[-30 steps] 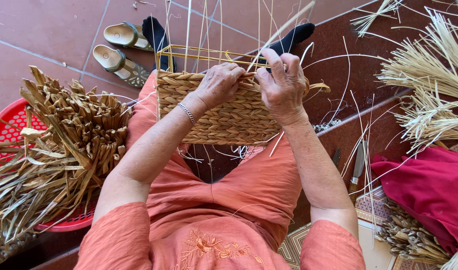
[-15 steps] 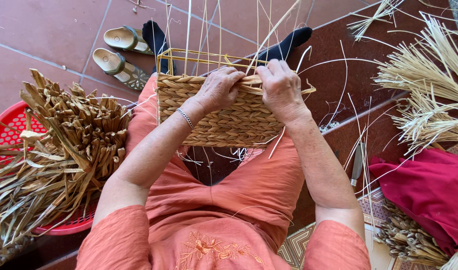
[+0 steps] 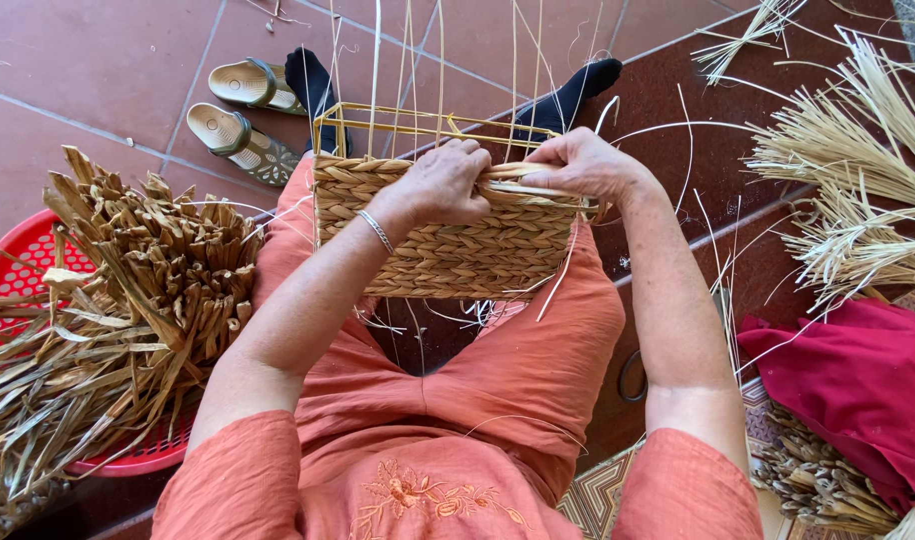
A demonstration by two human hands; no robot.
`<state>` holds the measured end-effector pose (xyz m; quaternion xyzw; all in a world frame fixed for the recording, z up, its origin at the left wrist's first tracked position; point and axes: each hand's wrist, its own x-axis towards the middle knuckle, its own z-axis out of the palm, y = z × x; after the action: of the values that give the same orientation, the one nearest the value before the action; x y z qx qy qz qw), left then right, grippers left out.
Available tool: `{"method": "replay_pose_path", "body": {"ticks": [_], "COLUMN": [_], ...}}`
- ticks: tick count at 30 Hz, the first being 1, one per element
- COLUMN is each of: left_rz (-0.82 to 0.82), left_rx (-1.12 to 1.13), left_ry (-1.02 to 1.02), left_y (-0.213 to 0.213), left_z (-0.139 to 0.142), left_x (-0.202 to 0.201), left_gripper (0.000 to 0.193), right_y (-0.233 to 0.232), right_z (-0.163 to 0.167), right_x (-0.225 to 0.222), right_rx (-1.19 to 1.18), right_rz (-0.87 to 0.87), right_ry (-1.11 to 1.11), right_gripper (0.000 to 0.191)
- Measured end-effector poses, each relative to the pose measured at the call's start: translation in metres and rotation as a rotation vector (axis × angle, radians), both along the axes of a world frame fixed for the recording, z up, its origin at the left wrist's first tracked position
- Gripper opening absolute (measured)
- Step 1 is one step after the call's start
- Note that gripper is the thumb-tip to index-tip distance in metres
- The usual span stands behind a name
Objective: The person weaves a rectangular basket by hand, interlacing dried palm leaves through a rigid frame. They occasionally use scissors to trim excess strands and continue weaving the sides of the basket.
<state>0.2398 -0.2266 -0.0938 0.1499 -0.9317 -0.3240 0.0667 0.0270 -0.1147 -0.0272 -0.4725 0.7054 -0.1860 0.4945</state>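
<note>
Left hand (image 3: pixel 440 183) clenched on top edge of woven basket (image 3: pixel 443 235), right hand (image 3: pixel 581 163) at its 3 o'clock pinching a flat straw strand (image 3: pixel 523 172), basket resting on lap, sandals (image 3: pixel 240 115) at 10 o'clock, red tub of dried leaves (image 3: pixel 38 270) at 8 o'clock.

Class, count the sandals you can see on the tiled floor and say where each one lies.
2. One sandal lies at the top left beside a black-socked foot; the other sandal lies just below it, nearer the red basket. None seems hidden.

Bright even daylight, soft shadows, sharp focus throughout.
</note>
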Motion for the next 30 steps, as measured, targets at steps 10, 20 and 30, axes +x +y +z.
{"method": "replay_pose_path", "body": {"ticks": [10, 20, 30], "left_rz": [0.145, 0.189, 0.241], "left_rx": [0.085, 0.046, -0.237], "left_ry": [0.357, 0.185, 0.293], "left_y": [0.010, 0.011, 0.019], "left_z": [-0.012, -0.017, -0.014], "left_x": [0.003, -0.010, -0.029], "left_gripper": [0.014, 0.019, 0.030], "right_y": [0.023, 0.023, 0.088], "right_z": [-0.024, -0.040, -0.029], "right_x": [0.036, 0.055, -0.018], "right_rx": [-0.464, -0.392, 0.033], "right_rz": [-0.048, -0.058, -0.306], "right_ry": [0.646, 0.794, 0.609], "right_gripper": [0.026, 0.037, 0.037]}}
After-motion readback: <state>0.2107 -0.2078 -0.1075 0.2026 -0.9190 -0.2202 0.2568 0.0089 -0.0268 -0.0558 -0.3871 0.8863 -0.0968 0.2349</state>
